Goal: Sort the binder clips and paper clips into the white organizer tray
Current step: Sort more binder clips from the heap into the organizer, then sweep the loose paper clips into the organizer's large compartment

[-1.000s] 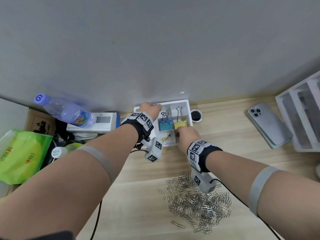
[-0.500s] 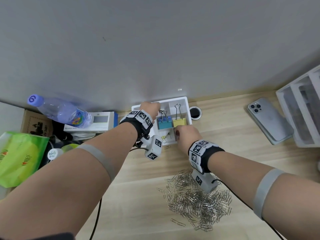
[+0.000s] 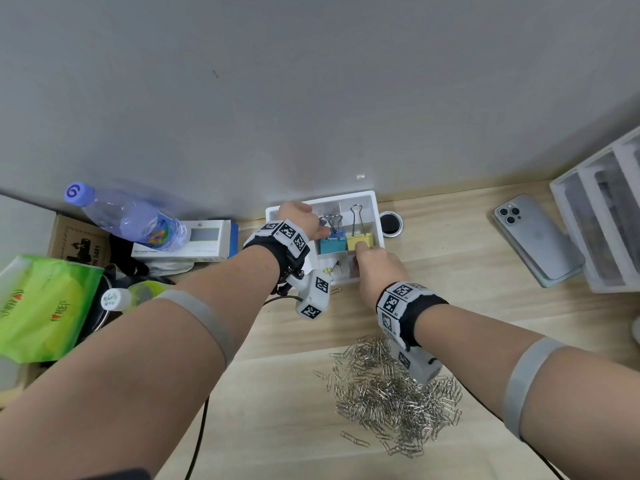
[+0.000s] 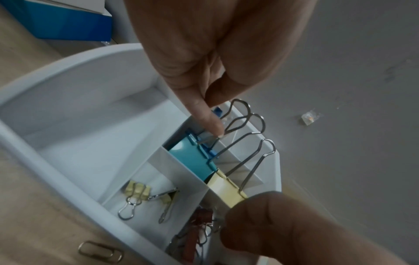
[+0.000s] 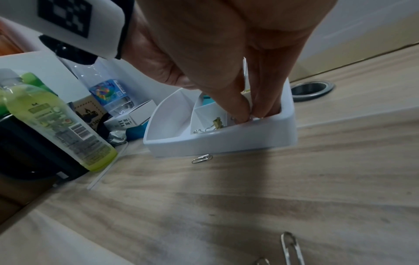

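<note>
The white organizer tray (image 3: 346, 196) (image 4: 56, 170) (image 5: 226, 141) stands against the wall. A teal binder clip (image 3: 332, 245) (image 4: 192, 159) and a yellow binder clip (image 3: 362, 240) (image 4: 226, 191) stand upright in its middle compartments. Small yellow clips (image 4: 136, 191) (image 5: 217, 122) lie in a front compartment. My left hand (image 3: 323, 232) (image 4: 217, 123) pinches a blue binder clip (image 4: 216, 112) just behind the teal one. My right hand (image 3: 360, 252) (image 5: 249, 114) dips into the front right compartment, pinching a small binder clip among reddish ones (image 4: 199, 224). A pile of paper clips (image 3: 391, 393) lies on the desk nearer me.
One stray paper clip (image 3: 335, 291) (image 5: 201, 159) lies before the tray. A phone (image 3: 538, 237) and a white drawer unit (image 3: 609, 216) sit at the right, a desk grommet (image 3: 390, 224) beside the tray. Bottles (image 3: 128, 216) (image 5: 56, 125), a box (image 3: 194, 242) and a green packet (image 3: 41, 306) crowd the left.
My right hand has moved forward from the tray's front edge into the front right compartment. My left hand has shifted slightly right, toward the teal clip.
</note>
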Tool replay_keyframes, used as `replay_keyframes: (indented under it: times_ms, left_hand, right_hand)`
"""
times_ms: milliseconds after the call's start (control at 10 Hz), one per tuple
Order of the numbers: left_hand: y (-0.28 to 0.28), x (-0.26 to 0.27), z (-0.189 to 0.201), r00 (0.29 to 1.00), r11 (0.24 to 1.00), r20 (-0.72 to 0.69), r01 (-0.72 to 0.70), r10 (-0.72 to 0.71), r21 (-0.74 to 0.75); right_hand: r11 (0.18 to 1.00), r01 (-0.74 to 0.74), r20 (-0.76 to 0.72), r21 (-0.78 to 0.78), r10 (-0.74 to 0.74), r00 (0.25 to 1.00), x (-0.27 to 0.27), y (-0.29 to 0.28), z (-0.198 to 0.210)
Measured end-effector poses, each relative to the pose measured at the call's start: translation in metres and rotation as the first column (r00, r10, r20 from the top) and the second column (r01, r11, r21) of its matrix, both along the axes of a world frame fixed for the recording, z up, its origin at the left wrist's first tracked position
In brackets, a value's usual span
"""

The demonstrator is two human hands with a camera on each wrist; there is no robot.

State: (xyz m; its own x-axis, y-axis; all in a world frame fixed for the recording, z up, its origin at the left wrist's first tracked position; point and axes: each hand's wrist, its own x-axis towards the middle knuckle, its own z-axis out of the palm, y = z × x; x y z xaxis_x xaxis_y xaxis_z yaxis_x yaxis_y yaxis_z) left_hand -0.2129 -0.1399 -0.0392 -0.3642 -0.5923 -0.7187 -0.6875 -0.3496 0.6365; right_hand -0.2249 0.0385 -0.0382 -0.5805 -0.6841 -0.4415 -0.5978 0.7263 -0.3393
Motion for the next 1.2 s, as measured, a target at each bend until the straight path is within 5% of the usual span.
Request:
replay_keyframes:
  times_ms: [200,600,700,800,1000,1200]
  left_hand:
    - [0.011,0.009,0.013,0.999,0.996,-0.004,0.036,-0.037,-0.085]
    - [0.003,0.050,0.013,0.953,0.929,0.248,0.241,-0.173,-0.281]
    - [0.008,0.070,0.013,0.960,0.962,0.238,0.197,-0.150,-0.188]
    - [0.019,0.088,0.014,0.974,0.979,0.204,0.128,-0.095,-0.156]
    - [0.045,0.127,0.011,0.945,0.970,0.255,0.231,-0.206,-0.073]
    - [0.070,0.172,-0.009,0.916,0.940,0.255,0.335,-0.309,-0.067]
  right_hand:
    - [0.999,-0.052,0.008,0.013,0.052,0.999,-0.004,0.007,-0.003]
    - [0.999,-0.051,0.088,0.010,0.050,0.995,-0.003,0.025,-0.013]
    - [0.997,-0.031,0.072,-0.065,0.036,0.997,0.000,0.032,-0.012]
    - [0.977,-0.099,0.015,-0.188,0.103,0.995,0.006,0.044,-0.011]
    - [0.903,-0.420,0.125,-0.096,0.429,0.894,0.033,0.048,-0.015]
    - [0.856,-0.518,0.098,0.008,0.514,0.852,0.060,0.033,-0.031]
